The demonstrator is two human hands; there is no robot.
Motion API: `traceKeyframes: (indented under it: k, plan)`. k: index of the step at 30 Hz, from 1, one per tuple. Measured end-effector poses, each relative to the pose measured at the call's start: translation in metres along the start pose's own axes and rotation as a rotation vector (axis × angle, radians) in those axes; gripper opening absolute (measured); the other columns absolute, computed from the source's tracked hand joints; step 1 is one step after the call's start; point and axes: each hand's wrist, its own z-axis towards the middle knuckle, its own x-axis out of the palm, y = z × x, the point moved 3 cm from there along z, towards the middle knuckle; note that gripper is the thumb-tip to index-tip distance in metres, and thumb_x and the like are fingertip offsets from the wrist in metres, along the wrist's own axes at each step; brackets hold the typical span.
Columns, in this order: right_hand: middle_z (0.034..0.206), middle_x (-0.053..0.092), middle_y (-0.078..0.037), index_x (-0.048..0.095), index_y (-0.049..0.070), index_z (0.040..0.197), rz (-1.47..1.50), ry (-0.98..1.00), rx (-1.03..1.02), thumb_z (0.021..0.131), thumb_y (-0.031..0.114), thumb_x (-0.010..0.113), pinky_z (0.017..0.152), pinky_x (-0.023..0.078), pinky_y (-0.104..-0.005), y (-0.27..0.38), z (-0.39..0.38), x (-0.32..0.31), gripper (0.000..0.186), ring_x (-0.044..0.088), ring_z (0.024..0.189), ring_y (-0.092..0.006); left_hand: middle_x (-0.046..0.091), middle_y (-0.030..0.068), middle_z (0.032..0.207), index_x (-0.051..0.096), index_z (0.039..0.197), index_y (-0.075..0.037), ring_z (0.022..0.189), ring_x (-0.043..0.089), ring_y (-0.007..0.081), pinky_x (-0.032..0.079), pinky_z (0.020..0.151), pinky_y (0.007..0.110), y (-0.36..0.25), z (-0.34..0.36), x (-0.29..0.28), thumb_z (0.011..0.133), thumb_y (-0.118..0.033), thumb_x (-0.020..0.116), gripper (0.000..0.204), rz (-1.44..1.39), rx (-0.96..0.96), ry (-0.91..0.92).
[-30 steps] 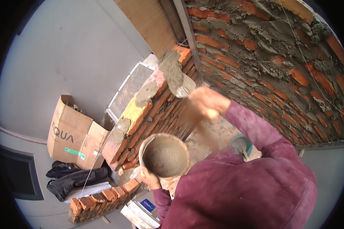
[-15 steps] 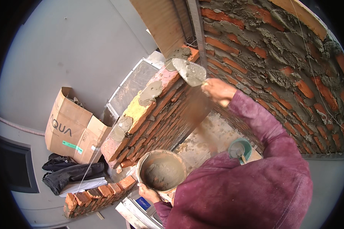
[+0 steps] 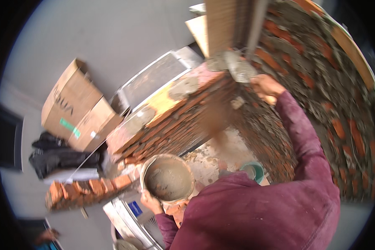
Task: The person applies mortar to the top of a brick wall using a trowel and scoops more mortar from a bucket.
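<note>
My right hand (image 3: 267,88) is closed around the handle of a trowel (image 3: 241,70). The trowel's grey, mortar-smeared blade lies beside a mortar patch (image 3: 216,63) at the far end of a low brick wall (image 3: 175,121). More mortar patches (image 3: 183,88) lie along the wall's top. Below the wall, my left hand (image 3: 151,202) grips the rim of a round bucket (image 3: 189,167) with wet grey mortar (image 3: 168,179) inside. The fingers of that hand are partly hidden by the bucket. Motion blurs the trowel's edges.
A tall mortar-streaked brick wall (image 3: 316,83) rises on the right. Left stand a cardboard box (image 3: 71,104), dark cloth (image 3: 62,160) and a short brick row (image 3: 87,189). A green bucket (image 3: 259,171) sits on the floor. Another person's hand (image 3: 46,236) shows at lower left.
The whole view has turned and shifted. The trowel stays by the far mortar patch, and my left hand still holds the bucket. Another person's hand has come into view at lower left.
</note>
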Motion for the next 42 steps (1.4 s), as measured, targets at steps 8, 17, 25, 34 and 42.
traceKeyframes:
  k: [8,17,25,34,42]
  plan:
    - [0.062,0.046,0.001,0.05,0.005,0.08,-0.496,0.008,-0.242,0.095,0.033,0.047,0.044,0.035,-0.0267,0.005,-0.032,-0.012,0.031,0.042,0.052,-0.0079,0.034,0.0001,0.055,0.046,0.067,0.0,0.054,0.032,0.0111,0.028,0.048,0.037,0.007,-0.002,0.001,0.096,-0.024,0.048,0.037,0.119,-0.028,0.03]
    - [0.083,0.06,-0.015,0.052,-0.003,0.104,-1.151,0.772,-0.651,0.086,0.008,0.051,0.061,0.053,-0.0392,-0.049,-0.111,0.236,0.021,0.063,0.073,-0.0289,0.032,-0.004,0.057,0.043,0.065,-0.001,0.055,0.029,0.0087,0.024,0.049,0.03,-0.054,0.042,-0.012,0.097,-0.035,0.046,0.047,0.026,-0.062,0.216]
    - [0.084,0.056,-0.016,0.046,-0.013,0.113,-1.569,0.406,-1.049,0.081,0.0,0.05,0.057,0.055,-0.03,-0.077,-0.12,0.352,0.035,0.065,0.073,-0.0243,0.032,-0.0013,0.056,0.044,0.065,0.0,0.055,0.031,0.0091,0.025,0.049,0.03,-0.085,0.06,-0.019,0.096,-0.038,0.049,0.049,0.017,0.171,0.328]
    - [0.082,0.054,-0.014,0.046,-0.011,0.11,-1.444,0.363,-1.289,0.077,0.007,0.054,0.052,0.051,-0.0333,-0.053,-0.15,0.359,0.039,0.061,0.068,-0.0263,0.032,-0.0015,0.057,0.045,0.063,-0.003,0.056,0.029,0.0083,0.024,0.049,0.029,-0.081,0.063,-0.038,0.096,-0.043,0.048,0.052,-0.044,0.18,0.419]
    - [0.074,0.063,-0.018,0.061,-0.005,0.082,-1.379,0.577,-0.859,0.071,0.014,0.059,0.067,0.053,-0.0399,-0.059,-0.179,0.315,0.022,0.065,0.079,-0.0322,0.031,0.0012,0.06,0.054,0.072,0.001,0.057,0.031,0.012,0.027,0.052,0.033,-0.097,0.054,-0.032,0.096,-0.03,0.049,0.04,0.051,0.307,0.406]
